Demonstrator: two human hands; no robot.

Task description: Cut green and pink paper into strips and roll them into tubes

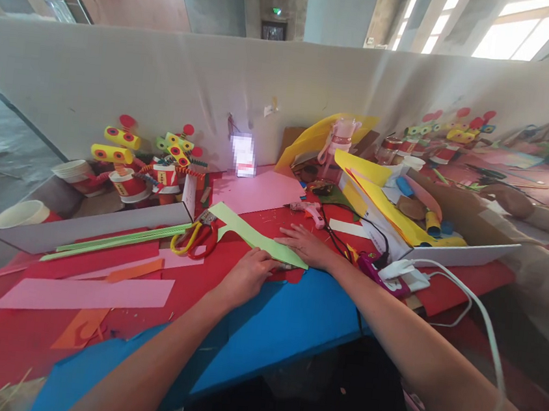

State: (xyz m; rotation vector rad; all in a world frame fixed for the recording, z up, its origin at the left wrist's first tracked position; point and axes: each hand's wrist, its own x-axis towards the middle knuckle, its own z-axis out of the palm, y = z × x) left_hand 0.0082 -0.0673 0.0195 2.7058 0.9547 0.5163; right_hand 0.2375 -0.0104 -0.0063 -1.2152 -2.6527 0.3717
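Note:
A light green paper strip (pixel 247 230) lies across the red paper in front of me, one end curled up at the left. My left hand (pixel 249 275) is closed at its near edge, with bent fingers pinching the paper. Flat on the strip's right part rests my right hand (pixel 310 246), its fingers stretched out. A small dark item pokes out beside my left fingertips, too hidden to name. Scissors (pixel 196 238) with yellow and red handles lie just left of the strip. Beyond my right hand is a pink glue gun (pixel 309 213).
At the left, an open box (pixel 105 226) holds paper cups and cup figures. Green strips (pixel 118 241) and pink paper (pixel 88 294) lie nearby. A lit phone (pixel 244 155) leans on the partition. Rightward are a filled box (pixel 466 253), a power strip (pixel 384 279), cables and another person's arm (pixel 538 217).

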